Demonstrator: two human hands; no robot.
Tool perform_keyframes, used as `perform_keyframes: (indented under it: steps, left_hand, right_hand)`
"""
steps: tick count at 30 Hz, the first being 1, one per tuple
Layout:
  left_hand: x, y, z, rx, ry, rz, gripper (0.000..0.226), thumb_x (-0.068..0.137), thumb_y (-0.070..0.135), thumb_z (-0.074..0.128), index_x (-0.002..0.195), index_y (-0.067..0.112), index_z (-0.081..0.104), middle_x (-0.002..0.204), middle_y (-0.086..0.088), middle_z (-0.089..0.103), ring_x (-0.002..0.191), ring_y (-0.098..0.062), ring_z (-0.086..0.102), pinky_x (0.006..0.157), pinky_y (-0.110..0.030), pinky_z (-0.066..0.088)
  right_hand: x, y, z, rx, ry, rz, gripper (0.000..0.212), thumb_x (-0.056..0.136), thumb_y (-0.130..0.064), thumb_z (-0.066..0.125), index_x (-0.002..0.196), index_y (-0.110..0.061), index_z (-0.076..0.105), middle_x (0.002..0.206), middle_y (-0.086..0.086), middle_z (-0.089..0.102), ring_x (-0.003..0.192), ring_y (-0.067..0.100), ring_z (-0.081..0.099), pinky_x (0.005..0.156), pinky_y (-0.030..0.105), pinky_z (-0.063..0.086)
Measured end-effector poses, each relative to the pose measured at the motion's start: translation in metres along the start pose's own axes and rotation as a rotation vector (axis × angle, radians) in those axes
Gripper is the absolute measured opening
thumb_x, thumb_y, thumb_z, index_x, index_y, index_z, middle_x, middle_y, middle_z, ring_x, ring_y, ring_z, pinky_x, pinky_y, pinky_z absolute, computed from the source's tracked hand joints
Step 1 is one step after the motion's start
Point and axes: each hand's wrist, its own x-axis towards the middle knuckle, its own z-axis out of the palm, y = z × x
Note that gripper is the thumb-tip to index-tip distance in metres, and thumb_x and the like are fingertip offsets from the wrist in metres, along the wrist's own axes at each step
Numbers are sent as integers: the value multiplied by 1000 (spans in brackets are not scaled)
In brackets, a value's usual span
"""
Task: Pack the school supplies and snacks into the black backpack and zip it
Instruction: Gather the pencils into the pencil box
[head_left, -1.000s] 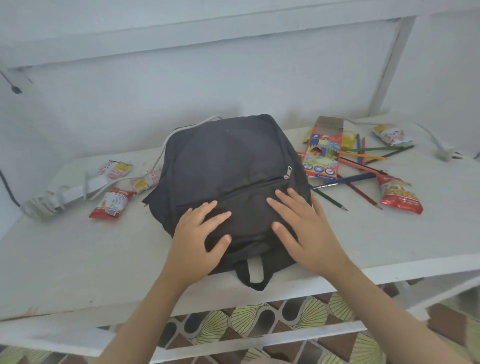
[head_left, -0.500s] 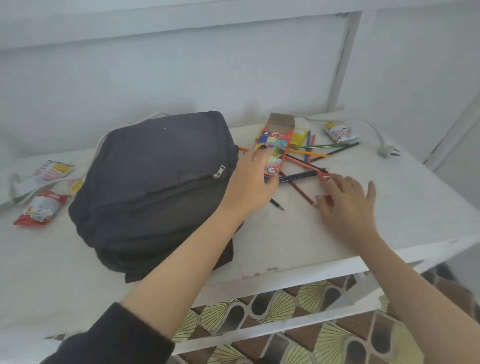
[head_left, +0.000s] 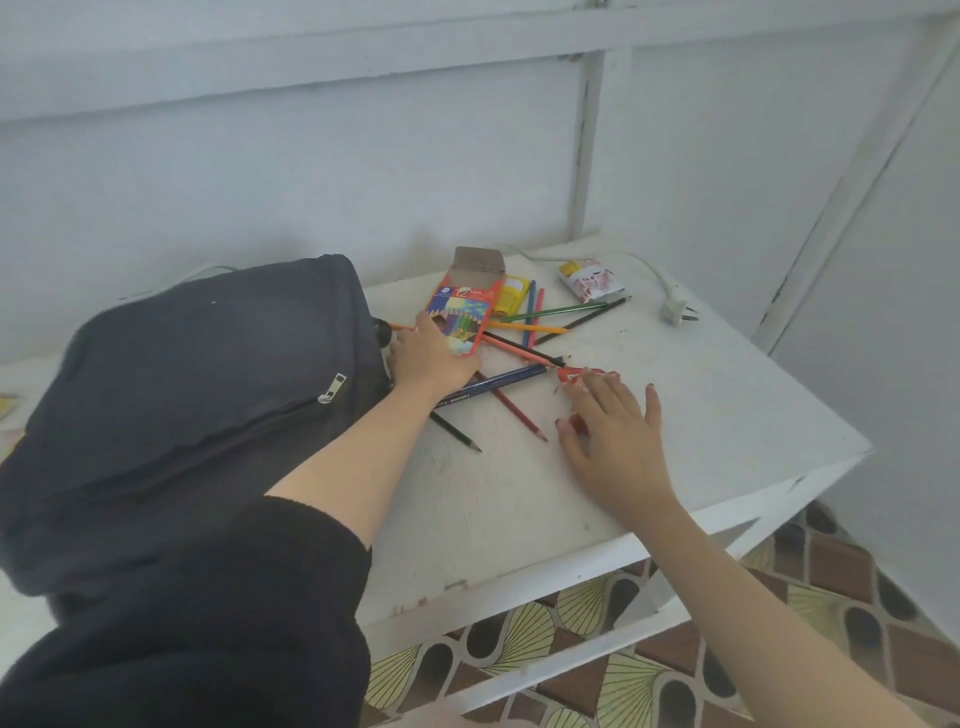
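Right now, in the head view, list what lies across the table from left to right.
backpack → pencil box → right hand → plug

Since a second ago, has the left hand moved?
Yes. The left hand left the backpack's front and went right; it is now at the pencil box beside it.

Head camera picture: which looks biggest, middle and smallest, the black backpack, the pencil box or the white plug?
1. black backpack: by far the largest, though it is also nearest the camera.
2. pencil box: middle.
3. white plug: smallest, and it lies farthest back.
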Motion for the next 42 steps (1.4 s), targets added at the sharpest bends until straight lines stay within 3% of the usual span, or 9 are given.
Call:
perform_keyframes:
  steps: [5,10,16,20,26,31,34,36,42]
  left_hand:
    - [-19,9,-25,-263,71,193,74,67,44,65,129,18,35,112,-4,54,103,-22,53,82,-38,50]
    - [-79,20,-62,-588,-111,327,69,76,21,74,129,30,32,100,24,48,86,8,56,60,-1,42]
    - [-152,-4,-74,-508,-220,592,75,68,16,74,120,52,34,110,20,55,99,0,59,75,-19,52]
    - [-177,-35,-59,-411,-377,528,85,69,29,75,136,39,24,121,23,48,111,4,52,84,-20,52]
    - [-187,-56,-43,-211,-495,510,99,67,49,72,143,42,9,129,26,36,116,3,45,93,-29,49]
    - [-186,-58,-40,-114,-530,518,90,68,51,74,138,44,17,126,26,33,116,4,41,97,-27,46]
    - [-182,-58,-37,-34,-525,552,84,72,49,72,138,39,21,135,22,33,125,4,31,117,-32,11]
    - [-178,-56,-37,-13,-534,540,85,75,47,71,142,35,21,147,16,27,138,-3,16,114,-31,-8]
    - [-172,-56,-36,3,-562,514,88,77,43,71,147,30,18,152,11,19,140,-5,11,112,-31,-9]
  right_hand:
    - [1,1,1,13,-13,4,55,87,-42,27,129,-19,53,139,3,49,135,25,36,112,53,10]
    - [0,0,-3,143,33,18,56,89,-44,25,138,-25,43,146,-2,41,142,21,24,114,48,1]
    - [4,17,-34,841,381,368,46,94,-33,26,129,-14,51,120,-5,59,116,14,50,95,17,32]
    - [4,44,-67,1238,413,713,44,97,-43,22,118,-23,54,97,-5,67,96,13,56,89,29,36]
    - [-27,63,-80,850,44,543,26,94,-40,48,104,-22,64,91,-3,69,94,23,61,86,32,45]
    - [-46,61,-74,492,-62,409,42,63,-73,50,90,-44,62,80,-23,65,79,-3,58,99,43,39]
    - [-49,57,-72,468,-36,387,23,69,-63,60,83,-45,61,76,-23,65,75,-3,57,99,46,38]
    - [-49,56,-72,477,17,367,9,79,-46,66,82,-38,65,74,-22,65,72,-3,58,95,45,43]
    - [-40,61,-66,352,50,427,14,84,-20,60,79,-33,64,77,-15,66,68,7,58,94,44,42]
